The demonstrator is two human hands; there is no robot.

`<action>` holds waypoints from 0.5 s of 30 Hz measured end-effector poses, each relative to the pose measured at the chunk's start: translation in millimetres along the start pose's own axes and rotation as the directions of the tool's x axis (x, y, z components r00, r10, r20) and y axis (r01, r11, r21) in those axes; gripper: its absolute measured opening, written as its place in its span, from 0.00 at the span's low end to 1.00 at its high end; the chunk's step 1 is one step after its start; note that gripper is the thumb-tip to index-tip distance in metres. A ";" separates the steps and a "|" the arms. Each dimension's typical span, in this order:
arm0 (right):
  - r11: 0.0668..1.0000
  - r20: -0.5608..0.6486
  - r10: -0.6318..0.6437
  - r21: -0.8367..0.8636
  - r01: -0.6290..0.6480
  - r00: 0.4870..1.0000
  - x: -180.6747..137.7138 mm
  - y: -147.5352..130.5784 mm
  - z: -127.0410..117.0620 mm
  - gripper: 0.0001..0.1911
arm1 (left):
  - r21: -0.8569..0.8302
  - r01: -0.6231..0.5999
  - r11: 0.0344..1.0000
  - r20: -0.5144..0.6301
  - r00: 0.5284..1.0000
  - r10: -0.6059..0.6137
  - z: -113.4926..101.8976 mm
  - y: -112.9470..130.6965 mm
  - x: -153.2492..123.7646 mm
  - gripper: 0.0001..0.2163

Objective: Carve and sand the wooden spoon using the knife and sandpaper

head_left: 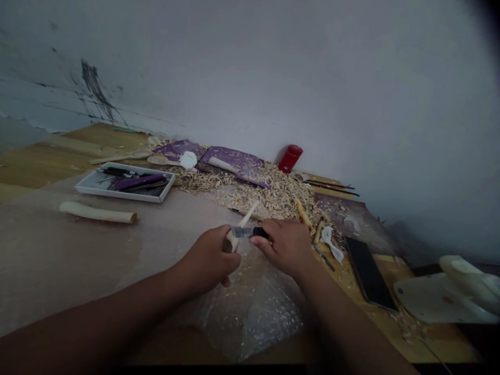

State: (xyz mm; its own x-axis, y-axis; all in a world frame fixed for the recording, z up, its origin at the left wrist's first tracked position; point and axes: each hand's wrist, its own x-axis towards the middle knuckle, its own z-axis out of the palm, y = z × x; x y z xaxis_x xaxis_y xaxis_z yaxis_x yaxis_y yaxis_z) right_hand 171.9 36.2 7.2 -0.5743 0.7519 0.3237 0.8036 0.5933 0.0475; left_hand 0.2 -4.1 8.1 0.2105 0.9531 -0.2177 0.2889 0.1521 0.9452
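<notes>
My left hand (209, 260) is closed around the thick end of a pale wooden spoon (250, 212), whose thin handle points away and to the right. My right hand (287, 246) grips the black handle of a short carving knife (242, 232). The knife's blade lies across the spoon just above my left thumb and appears to touch the wood. Beneath both hands is a sheet of clear bubble wrap (269, 317). Wood shavings (281, 190) are heaped just beyond the hands. My fingers hide the lower part of the spoon.
To the left are a white tray (162, 197) of tools and a peeled wood stick (97, 212). Finished-looking spoons (160, 161) lie behind. A red container (290, 158) stands by the wall. A dark phone (370, 273) and a cream-coloured device (433, 297) are at right.
</notes>
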 end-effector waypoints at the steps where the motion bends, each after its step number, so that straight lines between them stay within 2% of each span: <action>1: 1.000 0.001 0.005 0.001 -0.005 1.000 0.0 1.4 -0.3 0.25 | 0.006 0.006 1.000 -0.001 1.000 -0.006 0.0 0.8 0.0 0.04; 5: 0.997 0.040 -0.029 0.075 0.026 0.999 0.0 -0.9 0.8 0.25 | 0.002 -0.030 1.000 -0.003 1.000 0.030 1.3 -4.0 2.9 0.04; 10: 0.968 0.097 -0.085 0.244 0.059 0.992 -0.1 -18.2 3.0 0.25 | 0.008 -0.121 0.993 0.000 0.993 0.121 2.4 -17.5 6.5 0.06; 15: 0.976 0.101 -0.071 0.211 0.048 0.992 -1.1 -20.7 2.9 0.25 | 0.115 -0.164 0.980 -0.040 0.985 0.169 2.5 -21.5 5.1 0.05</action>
State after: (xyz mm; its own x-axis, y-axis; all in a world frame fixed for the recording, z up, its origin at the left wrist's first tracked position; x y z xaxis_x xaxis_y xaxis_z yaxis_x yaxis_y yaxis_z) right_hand 155.4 23.9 3.2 -0.6426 0.7334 0.2220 0.7240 0.6760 -0.1376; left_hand -2.6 -3.1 -13.9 0.2191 0.9747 -0.0448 0.3558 -0.0370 0.9338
